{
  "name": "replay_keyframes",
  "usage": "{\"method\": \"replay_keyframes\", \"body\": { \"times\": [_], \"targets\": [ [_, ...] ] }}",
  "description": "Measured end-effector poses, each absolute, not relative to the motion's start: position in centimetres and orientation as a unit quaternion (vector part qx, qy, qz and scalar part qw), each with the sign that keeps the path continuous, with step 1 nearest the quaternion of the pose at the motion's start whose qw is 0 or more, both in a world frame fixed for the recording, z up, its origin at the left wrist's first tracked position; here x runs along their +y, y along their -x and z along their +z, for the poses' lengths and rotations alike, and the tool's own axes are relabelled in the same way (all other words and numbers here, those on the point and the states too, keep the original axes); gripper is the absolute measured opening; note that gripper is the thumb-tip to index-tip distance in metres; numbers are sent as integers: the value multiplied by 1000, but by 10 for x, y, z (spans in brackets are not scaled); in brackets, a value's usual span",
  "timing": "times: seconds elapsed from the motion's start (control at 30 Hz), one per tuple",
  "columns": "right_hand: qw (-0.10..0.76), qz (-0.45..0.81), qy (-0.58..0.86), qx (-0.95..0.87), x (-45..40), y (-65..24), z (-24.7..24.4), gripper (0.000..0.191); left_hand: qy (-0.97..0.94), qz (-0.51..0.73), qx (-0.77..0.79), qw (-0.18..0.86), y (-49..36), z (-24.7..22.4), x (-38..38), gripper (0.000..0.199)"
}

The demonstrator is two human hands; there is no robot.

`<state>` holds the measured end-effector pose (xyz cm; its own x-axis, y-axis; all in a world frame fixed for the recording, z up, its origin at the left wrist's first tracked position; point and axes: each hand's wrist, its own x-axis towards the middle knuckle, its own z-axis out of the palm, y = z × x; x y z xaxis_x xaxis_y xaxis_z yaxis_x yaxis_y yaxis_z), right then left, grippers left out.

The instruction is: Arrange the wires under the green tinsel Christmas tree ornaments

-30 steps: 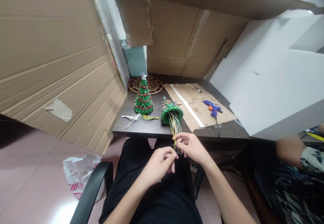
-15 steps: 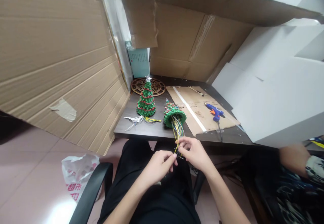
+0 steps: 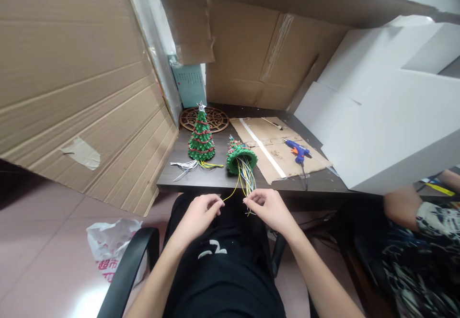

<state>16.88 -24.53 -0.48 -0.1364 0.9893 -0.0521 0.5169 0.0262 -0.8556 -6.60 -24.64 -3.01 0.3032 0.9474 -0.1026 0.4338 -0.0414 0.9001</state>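
Observation:
A small green Christmas tree [image 3: 241,157] lies on its side, its hollow base facing me. White and yellow wires [image 3: 247,176] spill from the opening over the table's front edge. My left hand [image 3: 204,212] pinches the end of one yellow wire [image 3: 232,194], drawn out to the left of the bundle. My right hand [image 3: 268,205] is closed at the lower part of the bundle, fingertips on wires; exactly which ones I cannot make out. Left of it, a second Christmas tree [image 3: 201,141] with a silver star stands upright, white and yellow wires spread at its foot.
A blue glue gun [image 3: 297,150] and a brush [image 3: 273,124] lie on a cardboard sheet [image 3: 280,138] at the right. Behind are a round openwork mat [image 3: 219,119] and a teal box [image 3: 189,85]. Cardboard walls surround the table [image 3: 194,181]. Another person's arm [image 3: 402,205] is at far right.
My left hand has moved left and up, pulling a yellow wire away from the bundle. My right hand stays by the wires. The whole view has shifted slightly.

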Motion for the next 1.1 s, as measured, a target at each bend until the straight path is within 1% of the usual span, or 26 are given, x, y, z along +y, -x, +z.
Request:
{"method": "replay_keyframes", "body": {
  "times": [0.1, 0.27, 0.47, 0.6, 0.8, 0.87, 1.0, 1.1],
  "targets": [
    [306, 409, 575, -639, -246, -172, -5, 24, -672, 267, 517, 457, 72, -28, -244, 33],
    [310, 408, 574, -639, -245, -176, -7, 23, -681, 252, 524, 444, 78, -23, -243, 34],
    [328, 395, 581, -632, -245, -175, -8, 21, -655, 306, 565, 398, 81, -13, -243, 37],
    [350, 333, 599, -639, -247, -170, -8, 20, -635, 356, 561, 394, 79, 3, -233, 42],
    [325, 248, 642, -649, -245, -161, -7, 24, -637, 417, 556, 334, 57, 22, -178, 34],
    [315, 224, 653, -651, -243, -160, -7, 25, -648, 419, 559, 305, 46, 23, -153, 33],
    [304, 212, 663, -650, -243, -161, -8, 25, -675, 402, 562, 258, 29, 22, -109, 40],
    [302, 218, 663, -649, -246, -164, -6, 25, -688, 382, 561, 257, 21, 21, -88, 32]
  ]
}}
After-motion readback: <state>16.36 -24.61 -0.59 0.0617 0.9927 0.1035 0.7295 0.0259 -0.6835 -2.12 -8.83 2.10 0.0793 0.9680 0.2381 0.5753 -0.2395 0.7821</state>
